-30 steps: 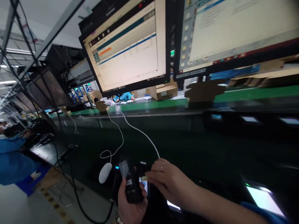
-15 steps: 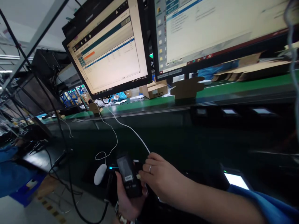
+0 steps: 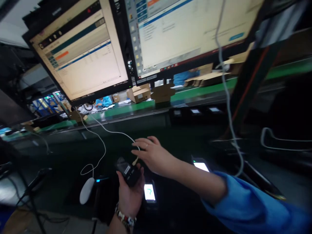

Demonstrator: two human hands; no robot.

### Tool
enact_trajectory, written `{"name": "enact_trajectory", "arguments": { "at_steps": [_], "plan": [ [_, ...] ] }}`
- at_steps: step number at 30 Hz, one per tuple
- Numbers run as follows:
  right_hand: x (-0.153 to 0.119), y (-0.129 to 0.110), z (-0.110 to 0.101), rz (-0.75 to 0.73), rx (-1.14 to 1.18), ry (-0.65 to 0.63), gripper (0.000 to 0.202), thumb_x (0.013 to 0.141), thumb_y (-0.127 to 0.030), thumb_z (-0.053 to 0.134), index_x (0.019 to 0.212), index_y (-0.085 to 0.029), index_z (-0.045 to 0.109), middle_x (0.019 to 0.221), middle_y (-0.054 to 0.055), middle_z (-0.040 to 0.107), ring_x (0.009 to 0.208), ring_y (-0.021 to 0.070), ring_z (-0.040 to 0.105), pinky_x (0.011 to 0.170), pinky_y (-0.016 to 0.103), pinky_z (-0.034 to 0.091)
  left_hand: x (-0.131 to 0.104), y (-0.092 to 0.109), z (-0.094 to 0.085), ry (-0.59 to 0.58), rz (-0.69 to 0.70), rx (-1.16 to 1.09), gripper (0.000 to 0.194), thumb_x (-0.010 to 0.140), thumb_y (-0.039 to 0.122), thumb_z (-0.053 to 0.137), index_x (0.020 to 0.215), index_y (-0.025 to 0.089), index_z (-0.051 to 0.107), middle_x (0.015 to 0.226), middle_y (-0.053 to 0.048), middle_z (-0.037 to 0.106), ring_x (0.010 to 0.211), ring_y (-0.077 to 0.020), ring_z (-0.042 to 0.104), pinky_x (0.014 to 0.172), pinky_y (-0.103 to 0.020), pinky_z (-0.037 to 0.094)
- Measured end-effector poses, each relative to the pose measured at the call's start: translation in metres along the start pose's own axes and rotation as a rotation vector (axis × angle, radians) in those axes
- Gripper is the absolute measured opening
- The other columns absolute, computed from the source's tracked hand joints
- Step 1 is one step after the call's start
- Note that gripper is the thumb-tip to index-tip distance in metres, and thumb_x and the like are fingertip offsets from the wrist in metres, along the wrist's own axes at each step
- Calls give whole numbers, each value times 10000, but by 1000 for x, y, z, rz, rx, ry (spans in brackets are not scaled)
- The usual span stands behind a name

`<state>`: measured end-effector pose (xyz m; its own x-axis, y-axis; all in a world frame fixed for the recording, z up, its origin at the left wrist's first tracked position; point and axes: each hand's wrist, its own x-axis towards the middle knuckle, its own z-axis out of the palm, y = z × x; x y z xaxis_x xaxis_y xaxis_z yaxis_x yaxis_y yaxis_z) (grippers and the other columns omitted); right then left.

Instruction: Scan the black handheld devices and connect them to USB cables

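Plugging white cable [image 3: 114,132] into black device [image 3: 127,170].
Left hand [image 3: 130,191] grips device; right hand [image 3: 152,155] pinches plug [image 3: 135,160]. Keep device steady, plug square to port, no forcing.

Two monitors hang overhead, the left monitor [image 3: 80,55] and the right monitor [image 3: 185,29]. One white mouse [image 3: 86,190] lies on the desk [image 3: 60,152]. One dark handset [image 3: 127,170] sits in the left hand [image 3: 130,191]; the right hand [image 3: 152,154] is the second hand. Two lit screens glow on the desk: a near phone [image 3: 149,192] and a far phone [image 3: 201,165]. Three small lit devices [image 3: 195,111] line the far ledge.
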<state>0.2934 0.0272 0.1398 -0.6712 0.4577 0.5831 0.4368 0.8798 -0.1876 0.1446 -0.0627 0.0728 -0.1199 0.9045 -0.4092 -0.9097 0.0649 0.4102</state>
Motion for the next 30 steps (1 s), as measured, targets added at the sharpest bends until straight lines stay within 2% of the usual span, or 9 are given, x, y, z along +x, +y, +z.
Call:
{"name": "enact_trajectory", "arguments": {
  "at_steps": [4,6,9,11,13,15,20,25,30],
  "plan": [
    [-73,34,-29,312,62,148,282,909,-191,457,1089,-184,674,1104,106,683,1038,227,615,901,425,482,10,-36,3,-40,-84,41,341,903,429,489,1064,190,669,1124,-93,715,963,-227,685,668,-298,568],
    [-123,42,-31,469,92,122,282,906,-241,459,1062,-181,686,1044,104,700,986,226,644,864,401,530,16,-55,4,-24,-96,82,277,898,369,523,1042,179,664,1142,-105,701,1018,-219,669,725,-301,573],
    [-201,42,-20,684,64,-31,321,902,-302,462,1111,-209,688,1077,110,698,987,251,659,872,436,549,30,-80,9,31,-66,119,252,904,364,517,1033,194,651,1228,-100,656,1114,-209,629,792,-304,575],
    [-249,37,-8,828,-43,-139,393,812,-364,600,1174,-232,675,1214,145,646,1122,333,601,936,525,508,40,-90,14,82,-38,125,235,909,359,510,1032,205,638,1267,-88,631,1140,-197,613,786,-285,575],
    [-288,32,5,938,-149,-231,678,564,-381,807,1216,-267,659,1387,181,516,1273,463,443,982,642,425,47,-94,17,116,-23,137,199,900,304,540,1046,199,626,1284,-88,617,1147,-186,607,793,-275,573],
    [-313,27,17,905,-137,-277,742,478,-318,851,1198,-308,669,1482,166,405,1336,484,342,1009,639,402,51,-92,18,122,-14,147,195,884,249,569,1060,185,624,1284,-94,614,1142,-185,608,816,-280,571],
    [-316,26,37,820,-85,-189,207,726,-312,686,911,-257,760,1420,109,504,1384,421,297,1040,579,422,53,-85,15,79,-20,160,159,898,233,537,1001,201,654,1166,-66,662,963,-140,655,744,-262,564],
    [-296,45,57,753,-97,-131,258,758,-343,641,948,-202,744,1342,118,578,1392,419,274,1012,588,463,64,-87,13,106,13,196,57,858,167,584,891,184,627,941,-33,664,787,-112,633,639,-241,517],
    [-282,61,80,703,-151,-76,281,758,-374,632,915,-172,749,1297,156,605,1378,456,272,983,631,465,80,-90,18,132,78,208,118,811,106,619,876,193,575,944,-28,648,764,-111,627,629,-236,491]
  ]
}}
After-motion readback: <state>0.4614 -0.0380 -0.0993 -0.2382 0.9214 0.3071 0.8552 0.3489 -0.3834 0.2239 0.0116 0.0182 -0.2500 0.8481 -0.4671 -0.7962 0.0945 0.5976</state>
